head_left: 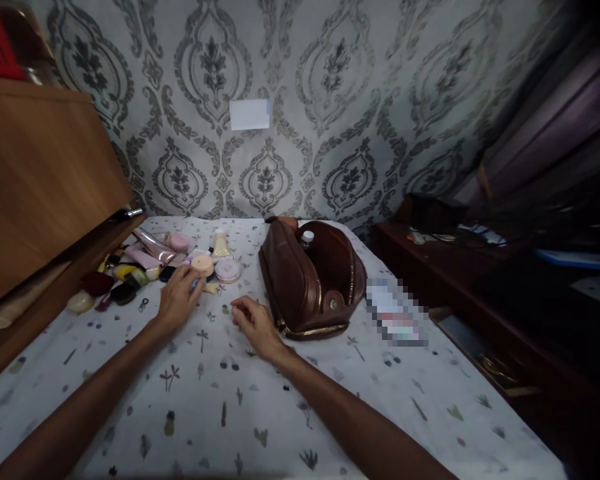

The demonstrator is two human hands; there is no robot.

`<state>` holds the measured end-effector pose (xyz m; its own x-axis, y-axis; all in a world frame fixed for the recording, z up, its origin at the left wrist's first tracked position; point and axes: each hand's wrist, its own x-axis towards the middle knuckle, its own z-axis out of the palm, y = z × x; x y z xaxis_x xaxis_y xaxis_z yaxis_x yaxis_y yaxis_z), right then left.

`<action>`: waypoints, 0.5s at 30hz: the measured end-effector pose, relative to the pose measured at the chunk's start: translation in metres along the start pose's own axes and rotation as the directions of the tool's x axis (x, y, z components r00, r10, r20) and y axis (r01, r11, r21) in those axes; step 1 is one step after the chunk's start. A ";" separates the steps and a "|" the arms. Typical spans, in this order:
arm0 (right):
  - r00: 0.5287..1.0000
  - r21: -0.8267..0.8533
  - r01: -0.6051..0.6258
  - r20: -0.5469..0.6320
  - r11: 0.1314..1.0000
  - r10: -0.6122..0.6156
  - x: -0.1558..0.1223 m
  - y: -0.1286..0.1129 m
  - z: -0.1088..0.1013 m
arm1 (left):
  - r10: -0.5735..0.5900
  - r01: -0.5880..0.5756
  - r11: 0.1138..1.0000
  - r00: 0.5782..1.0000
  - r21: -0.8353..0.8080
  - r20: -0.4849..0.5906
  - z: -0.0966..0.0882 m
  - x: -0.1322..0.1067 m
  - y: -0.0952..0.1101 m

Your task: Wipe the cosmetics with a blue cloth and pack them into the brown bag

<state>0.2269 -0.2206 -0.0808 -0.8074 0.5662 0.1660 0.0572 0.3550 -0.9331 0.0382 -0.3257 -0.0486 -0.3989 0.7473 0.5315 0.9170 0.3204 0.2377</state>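
Note:
My left hand (179,299) reaches into a heap of cosmetics, its fingers closed around a small blue object (195,285) that they largely cover. Just beyond the fingertips sits a round jar with a peach top (203,264), beside a round pale compact (227,270). A cream-coloured tube (221,244) stands behind them. My right hand (256,327) hovers over the cloth with loosely bent fingers and nothing visible in them. To its right is a brown leather toiletry bag (293,273), unzipped and gaping, with a white-capped bottle (307,239) inside.
More makeup lies to the left, including a pink tube (155,248) and a dark red sponge (97,284). A wooden cabinet (40,153) borders the left side. A blurred-out packet (396,313) lies right of the bag. Beyond the cloth's right edge is a dark red desk (405,257).

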 end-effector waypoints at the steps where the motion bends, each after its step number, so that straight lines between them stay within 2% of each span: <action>1: 1.000 -0.008 0.004 0.001 1.000 -0.004 0.000 0.000 0.000 | -0.021 0.021 1.000 0.999 -0.005 -0.032 0.001 0.006 -0.004; 4: 1.000 -0.045 0.031 -0.003 0.999 -0.031 -0.002 -0.001 0.000 | -0.085 0.084 0.996 0.993 -0.012 -0.086 0.007 0.022 -0.011; 7: 0.998 -0.095 0.059 0.007 0.994 -0.058 -0.004 -0.002 0.000 | -0.128 0.125 0.991 0.990 -0.049 -0.066 0.016 0.030 -0.010; 15: 0.989 -0.184 0.145 0.033 0.972 -0.141 -0.014 -0.008 -0.002 | -0.037 0.038 0.999 0.997 0.004 -0.068 0.031 0.022 -0.006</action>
<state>0.2384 -0.2300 -0.0750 -0.8265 0.4855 0.2850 0.0471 0.5641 -0.8243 0.0247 -0.2929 -0.0637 -0.4324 0.6936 0.5762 0.9013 0.3504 0.2546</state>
